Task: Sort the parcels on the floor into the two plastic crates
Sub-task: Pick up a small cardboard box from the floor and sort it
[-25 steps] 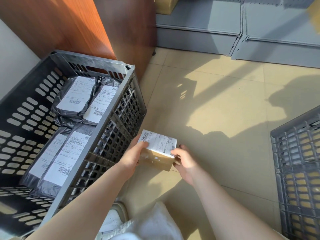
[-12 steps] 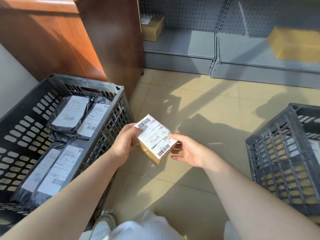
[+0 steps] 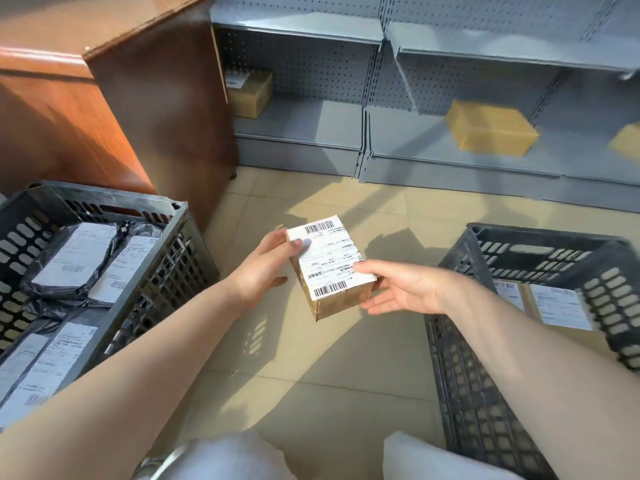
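A small cardboard parcel (image 3: 332, 268) with a white barcode label on top is held in the air between the two crates. My left hand (image 3: 266, 266) grips its left end, thumb on the label. My right hand (image 3: 398, 287) holds its right side, thumb on top and fingers underneath. The left grey plastic crate (image 3: 162, 251) holds several grey bag parcels (image 3: 69, 261) with white labels. The right dark plastic crate (image 3: 460, 341) holds labelled cardboard parcels (image 3: 550, 306), partly hidden by its wall.
A brown wooden cabinet (image 3: 114, 105) stands behind the left crate. Grey metal shelving (image 3: 381, 98) along the back carries cardboard boxes (image 3: 488, 128). Tiled floor (image 3: 311, 358) lies between the crates. My knees show at the bottom edge.
The parcel has risen and shifted right, toward the right crate, turning so its label faces up. My view has lifted, bringing the shelves and more of the right crate into sight.
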`<state>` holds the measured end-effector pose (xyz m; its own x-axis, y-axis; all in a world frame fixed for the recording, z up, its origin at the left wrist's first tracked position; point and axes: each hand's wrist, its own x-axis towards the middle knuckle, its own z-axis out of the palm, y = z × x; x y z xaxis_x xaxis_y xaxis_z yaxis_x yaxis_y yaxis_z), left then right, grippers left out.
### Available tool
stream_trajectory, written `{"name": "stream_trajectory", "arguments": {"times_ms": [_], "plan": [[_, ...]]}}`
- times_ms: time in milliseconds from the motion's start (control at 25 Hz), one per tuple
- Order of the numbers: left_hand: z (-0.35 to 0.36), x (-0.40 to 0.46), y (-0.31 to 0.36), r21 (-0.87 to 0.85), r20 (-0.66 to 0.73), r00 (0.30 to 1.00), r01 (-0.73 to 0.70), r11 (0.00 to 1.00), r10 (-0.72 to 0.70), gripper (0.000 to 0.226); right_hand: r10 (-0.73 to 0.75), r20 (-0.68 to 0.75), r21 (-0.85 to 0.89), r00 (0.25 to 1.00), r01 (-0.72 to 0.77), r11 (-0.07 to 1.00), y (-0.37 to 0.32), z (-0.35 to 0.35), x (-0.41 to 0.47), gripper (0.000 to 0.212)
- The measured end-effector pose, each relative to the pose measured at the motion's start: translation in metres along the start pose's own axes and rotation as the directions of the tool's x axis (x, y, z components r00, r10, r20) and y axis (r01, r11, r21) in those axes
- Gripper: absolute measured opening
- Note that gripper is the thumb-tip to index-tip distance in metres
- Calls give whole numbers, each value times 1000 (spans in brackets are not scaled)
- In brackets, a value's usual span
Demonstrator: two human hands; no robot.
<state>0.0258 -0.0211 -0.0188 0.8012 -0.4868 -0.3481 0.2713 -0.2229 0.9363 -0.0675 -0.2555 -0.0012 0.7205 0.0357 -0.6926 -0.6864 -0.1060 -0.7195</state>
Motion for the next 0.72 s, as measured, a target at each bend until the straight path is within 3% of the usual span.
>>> {"name": "stream_trajectory", "arguments": {"times_ms": [120,280,400,520,720], "plan": [[44,1,19,35,73,997,0,999,-3,72,-26,-45,32,999,28,999,13,-39,-36,37],[108,4,38,89,200,980,-33,995,15,62,-54,-158,120,986,74,990,42,-93,-84,66],[155,7,44,183,282,959,-73,980,19,53,-56,-263,194,963,109,975,70,-130,-123,50],[197,8,44,293,364,931,-127,948,13,52,-22,-372,261,928,127,957,102,-159,-154,48],[254,4,35,347,436,899,-198,917,29,49,50,-502,322,863,133,937,160,-193,-180,36]]}}
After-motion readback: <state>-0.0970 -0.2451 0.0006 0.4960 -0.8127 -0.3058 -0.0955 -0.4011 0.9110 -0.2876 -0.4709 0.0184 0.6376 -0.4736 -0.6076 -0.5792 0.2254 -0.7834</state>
